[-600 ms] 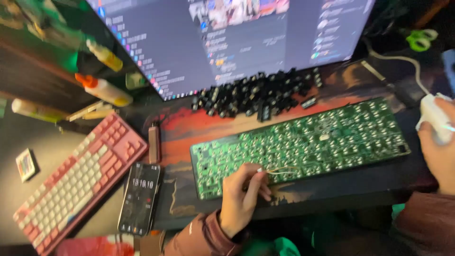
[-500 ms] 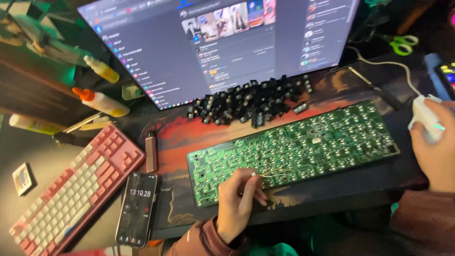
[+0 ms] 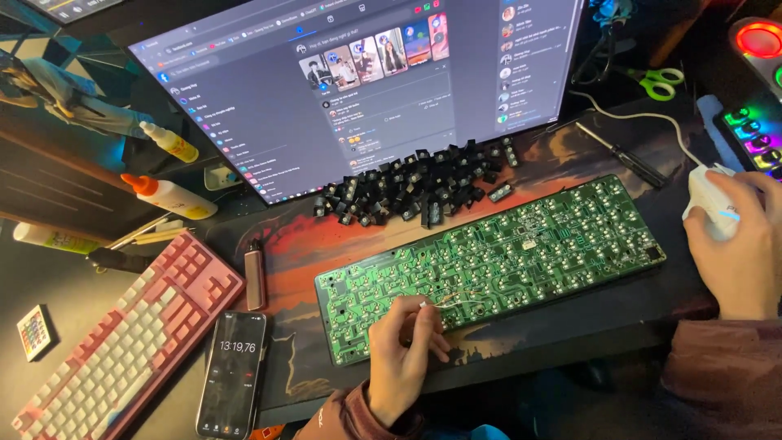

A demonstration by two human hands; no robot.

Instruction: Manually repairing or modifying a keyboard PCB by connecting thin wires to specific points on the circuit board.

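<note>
A bare green keyboard circuit board [image 3: 521, 253] lies on the desk mat before the monitor. My left hand [image 3: 403, 354] rests at the board's near left edge and pinches a thin strand of wire [image 3: 452, 300] that runs over the board. My right hand [image 3: 737, 244] lies over a white computer mouse [image 3: 705, 200] at the right, its cable running back toward the monitor. A heap of black key switches [image 3: 415, 187] sits just behind the board.
A large lit monitor [image 3: 366, 81] fills the back. Left of the board stand a pink and white keyboard [image 3: 122, 342], a phone [image 3: 232, 371] showing a timer and a small brown stick-shaped device [image 3: 256, 273]. Glue bottles [image 3: 167, 195], green scissors [image 3: 664, 81] and a screwdriver [image 3: 623, 155] lie around.
The view has shifted, so everything sits lower and more to the left in frame. My left hand stays at the board's near edge and my right hand stays on the mouse.
</note>
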